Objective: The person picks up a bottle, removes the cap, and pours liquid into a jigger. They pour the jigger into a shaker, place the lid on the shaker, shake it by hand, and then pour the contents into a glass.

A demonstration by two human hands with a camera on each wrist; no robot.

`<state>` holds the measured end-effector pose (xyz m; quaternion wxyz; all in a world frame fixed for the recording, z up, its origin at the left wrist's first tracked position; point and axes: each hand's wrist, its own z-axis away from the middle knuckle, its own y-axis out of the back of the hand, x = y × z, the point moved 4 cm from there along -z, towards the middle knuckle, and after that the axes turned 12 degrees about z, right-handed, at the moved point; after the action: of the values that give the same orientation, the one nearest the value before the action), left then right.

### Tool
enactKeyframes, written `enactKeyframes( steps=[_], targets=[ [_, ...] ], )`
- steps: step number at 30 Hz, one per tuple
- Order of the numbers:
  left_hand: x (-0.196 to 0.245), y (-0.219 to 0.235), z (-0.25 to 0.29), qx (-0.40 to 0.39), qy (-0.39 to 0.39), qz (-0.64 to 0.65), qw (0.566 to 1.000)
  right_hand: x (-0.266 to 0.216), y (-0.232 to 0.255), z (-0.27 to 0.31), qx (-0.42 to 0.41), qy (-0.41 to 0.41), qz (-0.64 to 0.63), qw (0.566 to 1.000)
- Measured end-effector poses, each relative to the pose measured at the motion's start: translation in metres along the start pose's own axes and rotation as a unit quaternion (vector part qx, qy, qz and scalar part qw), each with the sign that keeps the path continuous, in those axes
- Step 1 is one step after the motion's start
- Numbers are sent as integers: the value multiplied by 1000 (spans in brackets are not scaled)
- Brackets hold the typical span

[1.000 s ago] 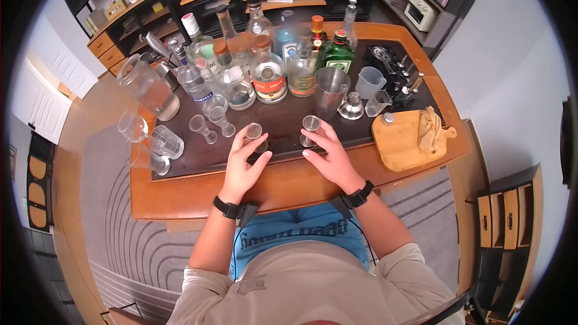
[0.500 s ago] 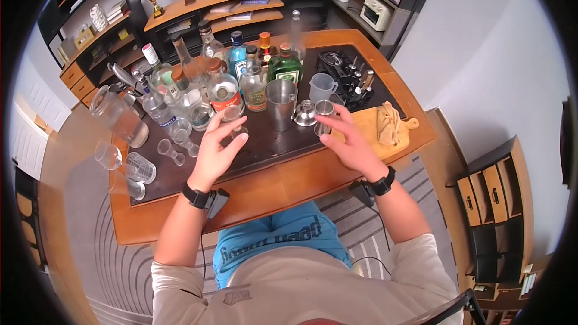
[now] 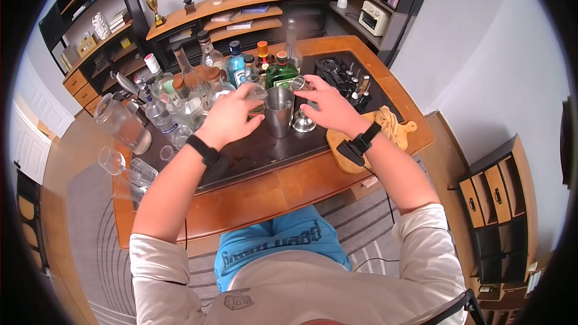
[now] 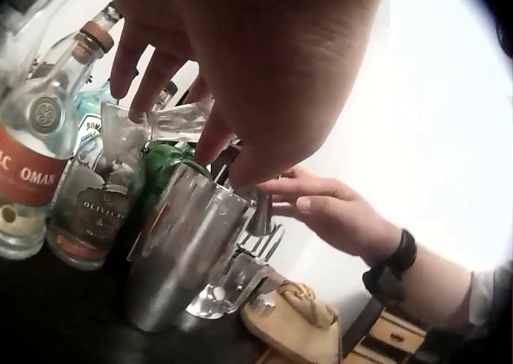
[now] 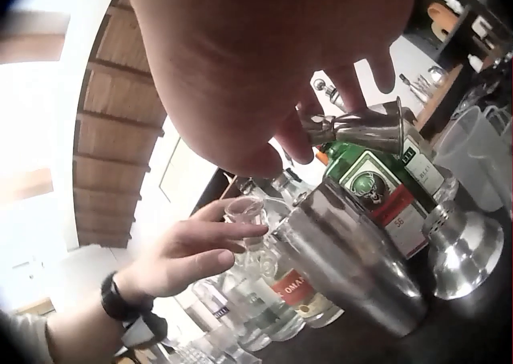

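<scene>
A clear double-ended jigger (image 4: 124,135) is pinched in the fingers of my left hand (image 3: 232,114), lying tipped on its side above the rim of a metal shaker tin (image 3: 279,120). From the other side my right hand (image 3: 331,107) grips a metal jigger (image 5: 369,127), also tipped, close over the same rim. The tin stands upright on the dark mat between both hands. Beside it is the shaker's strainer top (image 5: 465,248). Bottles stand close behind, among them a green one (image 5: 385,196). In the head view the left hand covers part of the bottle group.
A glass pitcher (image 3: 123,125), a stemmed glass (image 3: 111,160) and a cut-glass tumbler (image 3: 142,171) stand at the left. On the right lies a wooden board (image 3: 343,155) with a folded cloth (image 3: 391,123). Bar tools in a black rack (image 3: 355,87) are behind it.
Both hands have lifted their jiggers from near the table's front edge, moved forward to the shaker tin, and tipped them over its rim. The head view has turned right.
</scene>
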<state>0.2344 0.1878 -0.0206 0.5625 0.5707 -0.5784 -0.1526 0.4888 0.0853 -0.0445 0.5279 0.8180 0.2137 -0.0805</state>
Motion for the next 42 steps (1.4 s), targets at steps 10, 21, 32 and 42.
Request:
enactKeyframes(
  steps=[10,21,32,42],
  targets=[
    [19,-6,-20,-49,-84,-321,942,-36,19,-20,37,156,340,927],
    [34,-1,-25,-88,-123,-576,804,-56,28,-30,25,258,529,808],
    [32,-20,-14,-181,-174,-636,730,-45,8,-17,-21,349,554,756],
    [21,-5,-6,-178,-135,-578,785,-47,17,-15,-70,324,538,775]
  ],
)
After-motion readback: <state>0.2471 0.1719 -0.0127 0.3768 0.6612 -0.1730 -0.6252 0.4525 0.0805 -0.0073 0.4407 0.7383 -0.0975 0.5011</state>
